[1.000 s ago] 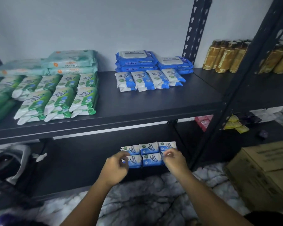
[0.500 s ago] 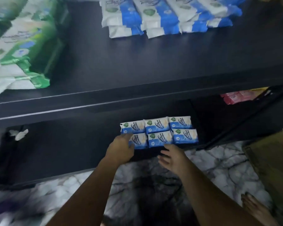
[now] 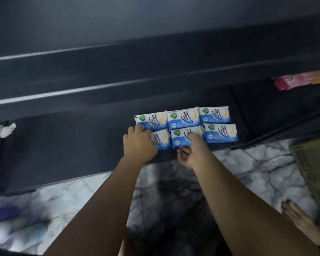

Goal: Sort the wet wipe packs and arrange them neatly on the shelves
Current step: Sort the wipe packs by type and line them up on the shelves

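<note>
Brings the right hand (image 3: 190,152) up since half a second ago onto the front middle pack (image 3: 180,140), pinching it with fingers on top and thumb under its 6 o'clock edge. Lays the left hand (image 3: 139,143) over the 9 o'clock end of the six wipe packs (image 3: 183,117), grip impossible to tell. Shows them in two touching rows of three on the lower shelf (image 3: 81,145).

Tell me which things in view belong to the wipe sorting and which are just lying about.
Job: six blue wipe packs in two rows on the lower shelf; left hand on the front-left pack; right hand pinching the front-middle one.
Lying about: crumpled white paper, cardboard box, pink packs too blurred to identify.
</note>
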The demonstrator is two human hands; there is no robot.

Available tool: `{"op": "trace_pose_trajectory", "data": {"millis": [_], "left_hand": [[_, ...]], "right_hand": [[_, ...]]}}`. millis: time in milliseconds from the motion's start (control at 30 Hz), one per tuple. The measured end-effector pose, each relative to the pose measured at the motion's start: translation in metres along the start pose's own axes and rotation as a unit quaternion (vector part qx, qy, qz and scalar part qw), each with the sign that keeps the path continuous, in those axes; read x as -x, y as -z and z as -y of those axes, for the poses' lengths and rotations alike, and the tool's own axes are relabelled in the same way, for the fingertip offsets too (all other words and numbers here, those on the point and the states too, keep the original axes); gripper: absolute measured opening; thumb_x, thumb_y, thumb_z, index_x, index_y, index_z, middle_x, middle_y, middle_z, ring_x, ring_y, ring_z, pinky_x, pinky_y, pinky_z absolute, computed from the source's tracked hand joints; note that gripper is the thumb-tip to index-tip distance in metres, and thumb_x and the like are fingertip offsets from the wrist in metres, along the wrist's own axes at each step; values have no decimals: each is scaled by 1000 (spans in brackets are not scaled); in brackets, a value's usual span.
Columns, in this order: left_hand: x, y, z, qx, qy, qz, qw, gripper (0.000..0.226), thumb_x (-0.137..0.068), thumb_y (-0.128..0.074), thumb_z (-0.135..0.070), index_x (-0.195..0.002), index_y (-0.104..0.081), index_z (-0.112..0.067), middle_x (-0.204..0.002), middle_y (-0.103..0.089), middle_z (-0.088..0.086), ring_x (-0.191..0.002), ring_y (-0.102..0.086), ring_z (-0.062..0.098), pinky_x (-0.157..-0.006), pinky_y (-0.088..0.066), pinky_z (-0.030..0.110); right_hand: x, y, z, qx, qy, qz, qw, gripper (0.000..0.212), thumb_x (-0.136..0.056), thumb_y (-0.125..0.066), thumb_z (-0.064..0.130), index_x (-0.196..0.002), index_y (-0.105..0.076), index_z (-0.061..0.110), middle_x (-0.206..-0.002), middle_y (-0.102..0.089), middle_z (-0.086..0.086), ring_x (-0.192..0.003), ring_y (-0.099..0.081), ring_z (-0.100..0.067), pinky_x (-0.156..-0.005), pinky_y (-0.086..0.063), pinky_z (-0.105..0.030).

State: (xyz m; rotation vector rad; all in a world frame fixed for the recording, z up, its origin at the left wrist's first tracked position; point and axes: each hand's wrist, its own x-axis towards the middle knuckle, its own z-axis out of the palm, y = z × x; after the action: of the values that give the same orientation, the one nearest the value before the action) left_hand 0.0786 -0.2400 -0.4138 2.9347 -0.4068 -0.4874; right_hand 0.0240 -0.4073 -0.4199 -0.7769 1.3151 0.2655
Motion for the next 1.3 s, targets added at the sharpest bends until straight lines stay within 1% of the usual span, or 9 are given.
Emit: {"op": "trace_pose_trajectory", "data": {"millis": [100, 200, 433, 600, 733, 833, 933, 1100, 1300], "left_hand": [[-3, -2, -2, -11, 8, 8, 1000, 48, -86, -62, -46, -127, -59, -23, -136, -45, 6, -123, -40, 30, -101, -37, 45], [0, -5, 2, 8, 24, 3, 1000, 48, -84, -66, -51, -122, -62, -20, -130, -47, 5, -120, -41, 29, -100, -38, 44], [15, -8, 12, 88, 79, 45, 992, 40, -84, -68, -47, -111, -56, -20, -117, -61, 2, -113, -54, 27, -95, -38, 42], [19, -15, 22, 130, 100, 78, 983, 41, -86, -67, -48, -118, -58, -25, -119, -60, 3, -113, -56, 28, -97, -42, 42], [19, -18, 21, 139, 94, 68, 984, 40, -86, -68, -43, -117, -61, -19, -117, -57, 7, -112, -56, 30, -97, -47, 43], [13, -19, 21, 158, 93, 67, 981, 33, -82, -69, -36, -107, -61, -15, -110, -57, 6, -105, -58, 29, -91, -50, 43], [10, -20, 21, 163, 97, 78, 979, 26, -79, -68, -36, -96, -56, -20, -105, -60, 2, -93, -57, 24, -81, -50, 39], [6, -23, 21, 167, 99, 89, 977, 21, -77, -64, -32, -93, -54, -22, -101, -58, 0, -93, -57, 24, -77, -49, 37], [6, -26, 23, 189, 99, 88, 973, 22, -79, -66, -31, -95, -55, -20, -102, -61, 3, -91, -55, 23, -72, -43, 34]], "right_hand": [[-4, -1, -2, 32, 23, -34, 999, 48, -85, -71, 45, -115, -61, 10, -102, -71, -8, -84, -66, -21, -59, -50, -31], [-3, 2, -6, 46, 39, -58, 996, 47, -85, -73, 47, -113, -59, 11, -99, -70, -7, -86, -68, -21, -60, -49, -33], [5, 11, -12, 45, 21, -36, 998, 42, -86, -74, 44, -107, -61, 12, -101, -68, -7, -88, -67, -22, -63, -51, -34], [4, 5, -7, -15, 7, -6, 1000, 46, -83, -75, 38, -114, -62, 9, -105, -70, -10, -90, -64, -24, -64, -53, -34], [4, -4, 2, -34, 3, -28, 999, 45, -80, -75, 37, -113, -60, 9, -104, -68, -8, -93, -63, -24, -67, -52, -37], [1, -11, 2, -24, 16, -57, 998, 48, -80, -74, 44, -112, -60, 11, -103, -68, -6, -89, -64, -21, -65, -52, -35], [-3, -15, 0, -14, 30, -87, 996, 51, -82, -73, 45, -118, -58, 12, -103, -67, -5, -84, -65, -19, -61, -51, -33], [-2, -17, -8, -15, 57, -117, 991, 43, -84, -74, 40, -109, -52, 13, -101, -64, -7, -83, -65, -21, -59, -50, -36], [1, -8, -33, -15, 116, -133, 984, 33, -84, -75, 38, -100, -59, 13, -90, -69, -3, -78, -69, -18, -61, -54, -34]]}}
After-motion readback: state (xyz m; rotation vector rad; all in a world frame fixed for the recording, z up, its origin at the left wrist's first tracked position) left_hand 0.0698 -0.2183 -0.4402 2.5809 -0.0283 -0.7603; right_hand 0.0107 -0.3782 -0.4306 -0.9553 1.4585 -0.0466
